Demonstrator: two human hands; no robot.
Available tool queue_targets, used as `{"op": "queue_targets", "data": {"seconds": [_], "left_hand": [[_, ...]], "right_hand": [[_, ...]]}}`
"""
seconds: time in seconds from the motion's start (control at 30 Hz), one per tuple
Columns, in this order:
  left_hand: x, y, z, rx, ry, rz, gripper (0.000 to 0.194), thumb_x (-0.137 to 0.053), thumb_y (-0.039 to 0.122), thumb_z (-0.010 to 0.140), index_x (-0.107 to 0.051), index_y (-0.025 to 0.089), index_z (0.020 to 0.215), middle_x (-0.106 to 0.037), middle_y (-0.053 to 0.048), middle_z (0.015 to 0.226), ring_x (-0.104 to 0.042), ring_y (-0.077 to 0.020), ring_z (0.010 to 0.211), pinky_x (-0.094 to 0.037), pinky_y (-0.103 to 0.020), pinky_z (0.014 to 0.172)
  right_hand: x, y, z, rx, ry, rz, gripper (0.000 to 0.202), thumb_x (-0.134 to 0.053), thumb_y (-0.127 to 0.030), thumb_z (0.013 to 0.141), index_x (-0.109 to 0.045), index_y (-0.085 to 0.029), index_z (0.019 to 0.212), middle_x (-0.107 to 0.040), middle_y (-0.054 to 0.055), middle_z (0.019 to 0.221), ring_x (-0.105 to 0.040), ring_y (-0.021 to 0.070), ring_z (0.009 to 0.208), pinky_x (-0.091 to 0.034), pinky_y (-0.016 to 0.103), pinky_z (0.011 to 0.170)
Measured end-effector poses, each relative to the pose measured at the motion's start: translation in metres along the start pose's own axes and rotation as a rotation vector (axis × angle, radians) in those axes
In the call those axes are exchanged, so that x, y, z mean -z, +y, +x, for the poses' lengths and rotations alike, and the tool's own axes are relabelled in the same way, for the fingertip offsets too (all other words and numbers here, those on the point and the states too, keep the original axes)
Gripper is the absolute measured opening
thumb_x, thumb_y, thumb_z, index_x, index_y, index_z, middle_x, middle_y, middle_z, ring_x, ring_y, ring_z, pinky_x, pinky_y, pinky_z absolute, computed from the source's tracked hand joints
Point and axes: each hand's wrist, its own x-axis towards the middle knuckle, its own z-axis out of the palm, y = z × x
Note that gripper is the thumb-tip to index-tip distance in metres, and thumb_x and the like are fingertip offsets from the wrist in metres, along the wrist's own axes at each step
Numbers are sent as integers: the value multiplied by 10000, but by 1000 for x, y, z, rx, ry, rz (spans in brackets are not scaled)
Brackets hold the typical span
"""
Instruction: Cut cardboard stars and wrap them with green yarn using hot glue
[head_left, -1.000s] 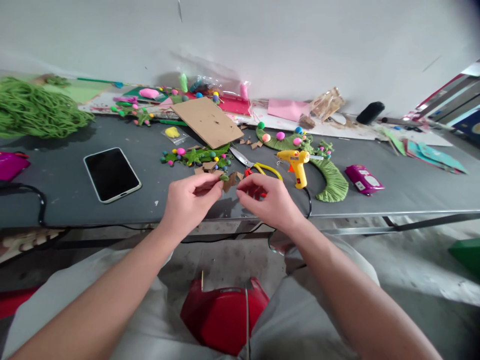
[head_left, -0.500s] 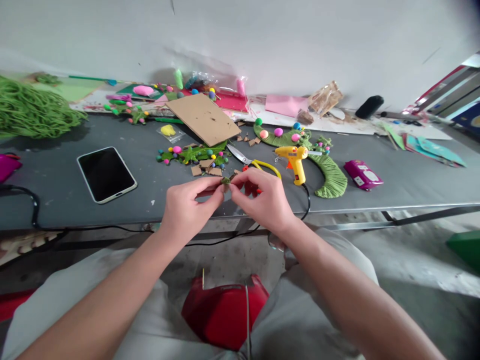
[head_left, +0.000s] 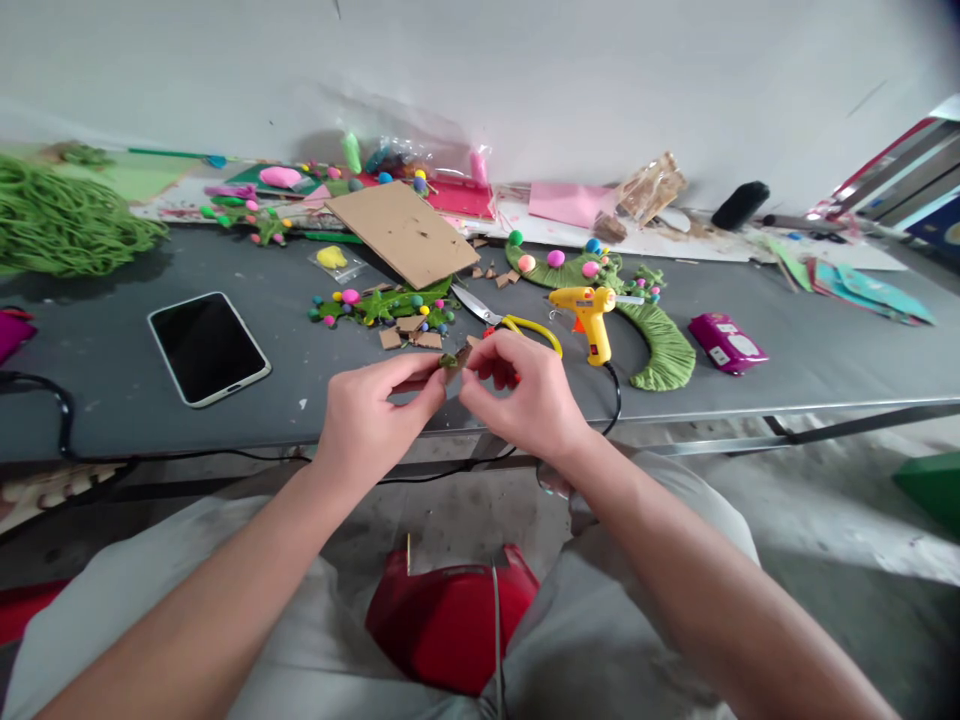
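1 pale wall (head_left: 570, 90) behind 1 grey table (head_left: 112, 400); grey floor (head_left: 825, 520) below.

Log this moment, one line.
left hand: holds green piece | right hand: beside it, hold unclear | glue gun: on table | scissors: partly behind right hand

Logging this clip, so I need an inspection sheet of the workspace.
Surface: grey tabletop, pale specks.
Things: small green piece, cardboard scraps, scissors, glue gun.
Clutter: phone, green yarn, purple packet.
Hands: left hand pinches the green piece; right hand is close beside, its grip unclear.
Cables: black cable leaves the glue gun; black cable also at far left, perhaps the same one.
Surroundings: pale wall behind, red stool below.
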Motion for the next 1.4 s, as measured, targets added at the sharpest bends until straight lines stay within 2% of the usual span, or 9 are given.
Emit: {"op": "queue_targets", "data": {"seconds": [0.13,0.2,0.43,0.9,1.4], "left_hand": [[1,0,-1,5,5,29,192,-710,280,880,-798,246,1046,-815,-8,968,-778,-182,788,-632,-258,779],[1,0,-1,1,9,43,191,-706,283,880,-798,247,1043,-815,-11,971,-778,-186,785,-633,-268,785],[2,0,-2,-34,15,68,181,-706,272,881,-801,251,1034,-816,-7,976,-779,-184,788,-630,-262,769],[3,3,-3,-36,-3,68,179,-702,287,891,-791,274,1045,-814,-2,962,-780,-198,796,-636,-302,782],[4,2,-3,-23,-21,66,178,-711,310,890,-788,285,1048,-814,2,962,-781,-205,802,-634,-305,769]], "right_hand": [[-2,3,0,-59,26,-47,234,-707,-330,775,-517,-214,847,-594,4,834,-503,136,724,-429,294,671],[-3,4,0,-69,37,-70,262,-708,-351,772,-492,-220,842,-586,6,839,-494,141,728,-420,300,673],[-3,3,1,-56,38,-74,245,-689,-315,784,-462,-223,791,-543,-12,783,-473,132,706,-392,290,639],[-4,-1,0,-39,50,-48,251,-658,-253,793,-415,-227,735,-544,-21,736,-454,122,667,-380,286,626],[-1,-3,-1,-89,14,6,265,-654,-274,790,-408,-227,703,-494,-36,669,-417,112,621,-363,279,589]]}}
